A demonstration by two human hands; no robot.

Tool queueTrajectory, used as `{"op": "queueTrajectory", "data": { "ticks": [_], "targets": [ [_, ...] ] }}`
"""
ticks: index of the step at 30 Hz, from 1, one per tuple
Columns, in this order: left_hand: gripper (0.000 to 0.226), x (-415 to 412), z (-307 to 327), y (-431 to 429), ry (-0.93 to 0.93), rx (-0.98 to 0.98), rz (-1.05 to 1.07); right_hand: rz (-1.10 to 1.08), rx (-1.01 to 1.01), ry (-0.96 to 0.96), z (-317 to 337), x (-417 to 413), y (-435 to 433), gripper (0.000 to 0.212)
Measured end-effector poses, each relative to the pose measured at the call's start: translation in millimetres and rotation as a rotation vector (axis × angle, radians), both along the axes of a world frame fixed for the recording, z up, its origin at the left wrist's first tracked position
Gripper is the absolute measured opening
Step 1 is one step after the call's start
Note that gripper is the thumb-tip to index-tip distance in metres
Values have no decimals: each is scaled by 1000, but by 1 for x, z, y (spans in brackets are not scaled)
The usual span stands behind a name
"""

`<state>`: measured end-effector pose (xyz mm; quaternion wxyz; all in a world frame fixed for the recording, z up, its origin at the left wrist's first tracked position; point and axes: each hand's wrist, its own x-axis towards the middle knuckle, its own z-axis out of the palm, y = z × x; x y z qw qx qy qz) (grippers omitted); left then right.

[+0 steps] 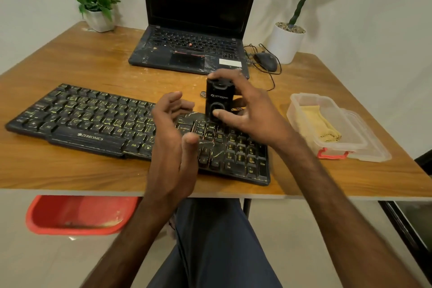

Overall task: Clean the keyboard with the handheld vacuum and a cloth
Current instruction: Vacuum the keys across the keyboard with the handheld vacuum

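Observation:
A black keyboard (pixel 93 121) with yellow-lit keys lies across the wooden table (pixel 70 61). My right hand (pixel 252 110) grips a small black handheld vacuum (pixel 217 98), held upright with its lower end on the keys near the right-hand key block. My left hand (pixel 174 138) hovers just left of the vacuum above the keyboard, fingers loosely spread and holding nothing. A yellow cloth (pixel 320 124) lies folded in a clear plastic box (pixel 304 100) at the right.
An open black laptop (pixel 194 51) stands behind the keyboard, with a wired mouse (pixel 266 61) to its right. Two white potted plants (pixel 99 20) (pixel 286 42) stand at the back corners. The box's lid (pixel 374 147) lies under it. A red bin (pixel 79 215) sits under the table.

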<state>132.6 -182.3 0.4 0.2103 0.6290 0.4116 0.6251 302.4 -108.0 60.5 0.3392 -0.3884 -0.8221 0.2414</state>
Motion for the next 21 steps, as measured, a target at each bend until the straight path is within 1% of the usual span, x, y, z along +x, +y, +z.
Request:
{"op": "queueTrajectory", "data": {
  "ticks": [3,5,8,12,16,18,19,21],
  "targets": [
    [81,-2,2,1,-139,-26,63,26,47,-33,-2,-23,10,63],
    [82,-4,2,2,-197,-46,81,-10,89,-92,-2,-25,17,64],
    [84,-5,2,3,-215,-53,82,-45,71,-86,0,-14,19,65],
    [86,-4,3,3,-220,-59,78,44,16,-28,-1,-9,7,62],
    [86,-4,3,3,-195,-49,64,13,81,-54,-7,-28,17,64],
    [86,-4,3,3,-191,-54,64,-61,151,-126,-7,-30,26,65],
    [87,-3,3,3,-191,-57,62,-88,167,-119,-6,-29,30,65],
    [87,-3,3,2,-194,-64,58,-83,112,4,-6,-26,30,63]
  ]
}}
